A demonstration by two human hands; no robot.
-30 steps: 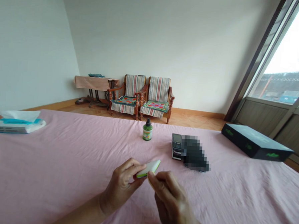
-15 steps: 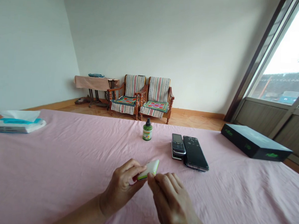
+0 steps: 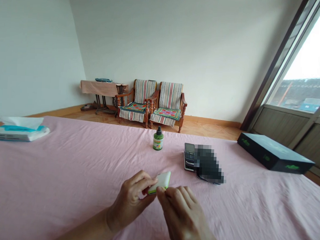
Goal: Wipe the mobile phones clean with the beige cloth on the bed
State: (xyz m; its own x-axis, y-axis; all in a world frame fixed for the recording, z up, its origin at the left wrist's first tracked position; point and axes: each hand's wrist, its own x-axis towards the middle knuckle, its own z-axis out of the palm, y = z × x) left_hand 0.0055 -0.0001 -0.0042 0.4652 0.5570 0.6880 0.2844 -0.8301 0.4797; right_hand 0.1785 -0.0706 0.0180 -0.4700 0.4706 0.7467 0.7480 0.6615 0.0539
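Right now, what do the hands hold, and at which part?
A small white-and-green case, at its near end: the left hand pinches it, and the right hand touches it there with its fingertips.

The right hand [image 3: 183, 216] now lies flatter than a second ago. Its fingers were curled then, with only the forefinger at the small flat white case with a green edge [image 3: 162, 180]. They now reach forward side by side, tips against the case's near end. Less of the green edge shows below the left hand [image 3: 130, 201]'s fingers.
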